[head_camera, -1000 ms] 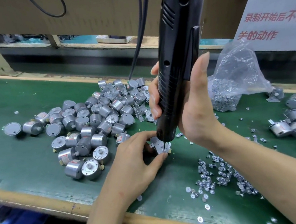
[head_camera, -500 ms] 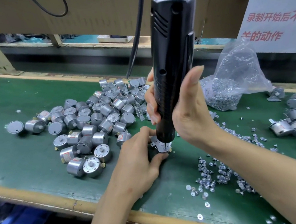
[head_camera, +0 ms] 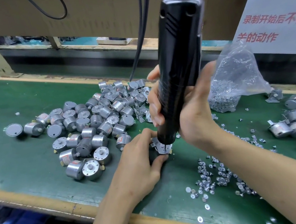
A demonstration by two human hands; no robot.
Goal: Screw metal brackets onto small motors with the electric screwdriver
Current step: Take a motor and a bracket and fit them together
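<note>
Driving a screw into the bracket

Our right hand [head_camera: 194, 114] is wrapped round the screwdriver [head_camera: 178, 63]. Its long axis stands near upright, leaning slightly, with the bit down on the bracket [head_camera: 160, 145]. Our left hand [head_camera: 139, 159] pinches the motor beneath, which our fingers mostly hide, on the worktop [head_camera: 30, 159] just in front of us. The bracket lies directly under the right hand. We judge that the push must run straight down the tool's axis while the left hand steadies the motor.
</note>
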